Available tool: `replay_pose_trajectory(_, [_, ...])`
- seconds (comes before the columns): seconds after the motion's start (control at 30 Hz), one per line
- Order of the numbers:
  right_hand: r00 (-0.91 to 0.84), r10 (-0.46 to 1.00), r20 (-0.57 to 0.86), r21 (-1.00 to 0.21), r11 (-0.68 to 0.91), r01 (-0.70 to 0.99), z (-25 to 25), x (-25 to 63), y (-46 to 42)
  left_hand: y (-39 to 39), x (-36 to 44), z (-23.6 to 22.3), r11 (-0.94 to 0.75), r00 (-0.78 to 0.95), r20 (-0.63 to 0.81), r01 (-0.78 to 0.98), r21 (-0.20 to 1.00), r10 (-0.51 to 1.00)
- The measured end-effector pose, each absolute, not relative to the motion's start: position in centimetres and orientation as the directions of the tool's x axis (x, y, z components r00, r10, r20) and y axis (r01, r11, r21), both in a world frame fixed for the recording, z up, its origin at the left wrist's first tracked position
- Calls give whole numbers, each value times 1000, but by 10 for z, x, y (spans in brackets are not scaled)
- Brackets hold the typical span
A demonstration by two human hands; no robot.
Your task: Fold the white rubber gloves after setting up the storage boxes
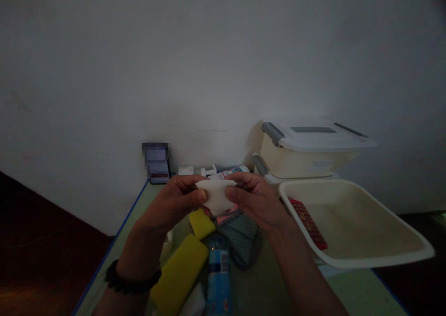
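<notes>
Between both hands, above the table, is a white, soft-looking piece [216, 197] with a curved lower edge. I cannot tell whether it is folded cloth or sponge. My left hand [177, 197] pinches its left end, thumb in front and fingers behind. The right end is gripped the same way by my right hand [252, 197]. Beneath the hands lie a small yellow sponge [202, 224], a longer yellow sponge [181, 274] and a grey-green textured cloth [242, 239] with a pink part. A blue bottle [219, 279] lies in front, near the bottom edge of view.
At the back left a phone [159, 167] leans upright by the wall. A white bottle [233, 171] lies behind my hands. Lidded storage boxes [299, 160] are stacked at the back right. A cream basin [365, 261] stands at the right, with a red patterned item [308, 223] inside.
</notes>
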State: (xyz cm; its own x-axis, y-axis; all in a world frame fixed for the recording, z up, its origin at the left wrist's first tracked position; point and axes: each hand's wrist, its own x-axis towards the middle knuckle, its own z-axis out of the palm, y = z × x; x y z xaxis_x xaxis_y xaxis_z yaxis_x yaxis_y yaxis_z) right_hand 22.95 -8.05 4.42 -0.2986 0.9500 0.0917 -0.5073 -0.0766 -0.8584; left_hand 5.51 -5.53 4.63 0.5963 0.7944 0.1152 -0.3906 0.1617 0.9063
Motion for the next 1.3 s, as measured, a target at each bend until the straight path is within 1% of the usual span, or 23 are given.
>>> replay_pose_trajectory(0.13, [-320,939,127,-840,-70,-539,43,227,-82,-60,61,47,190,572,117,-449,873,812])
replay_pose_trajectory(0.27, [-313,947,72,-818,-124,-562,45,223,-85,-63,65,46,217,564,102,-470,856,819])
replay_pose_trajectory(0.33, [-310,949,54,-817,-137,-560,46,223,-84,-62,63,46,192,565,114,-454,870,817])
replay_pose_trajectory(0.4, [-292,954,65,-841,-105,-531,47,226,-83,-60,59,47,113,545,144,-409,906,826])
replay_pose_trajectory(0.47, [-256,963,87,-888,-41,-457,48,231,-80,-57,56,49,10,512,161,-315,949,844])
replay_pose_trajectory(0.53, [-216,971,106,-933,21,-360,48,236,-78,-55,55,51,-50,484,150,-214,975,862])
replay_pose_trajectory(0.6, [-196,974,117,-958,59,-280,48,241,-78,-54,56,52,-54,465,125,-164,985,876])
replay_pose_trajectory(0.77, [-215,965,147,-981,115,-154,50,242,-82,-52,58,52,-30,463,87,-129,991,882])
replay_pose_trajectory(0.87, [-203,967,154,-987,158,5,51,242,-84,-52,56,52,-43,483,75,-76,996,872])
replay_pose_trajectory(0.93, [-215,959,184,-959,223,174,51,243,-84,-51,55,51,-52,499,57,-24,998,865])
replay_pose_trajectory(1.0, [-264,941,214,-896,296,331,51,245,-86,-50,54,50,-56,504,30,36,998,863])
replay_pose_trajectory(1.1, [-280,928,247,-794,359,490,53,248,-89,-50,55,47,-56,501,-5,108,993,866])
replay_pose_trajectory(1.17, [-275,926,257,-765,369,527,54,249,-91,-50,55,47,-65,512,-10,129,990,859])
replay_pose_trajectory(1.23, [-291,930,225,-787,350,508,55,249,-94,-52,55,48,-68,528,-1,111,992,849])
replay_pose_trajectory(1.3, [-283,941,184,-825,305,476,57,248,-95,-54,54,50,-40,545,3,57,998,839])
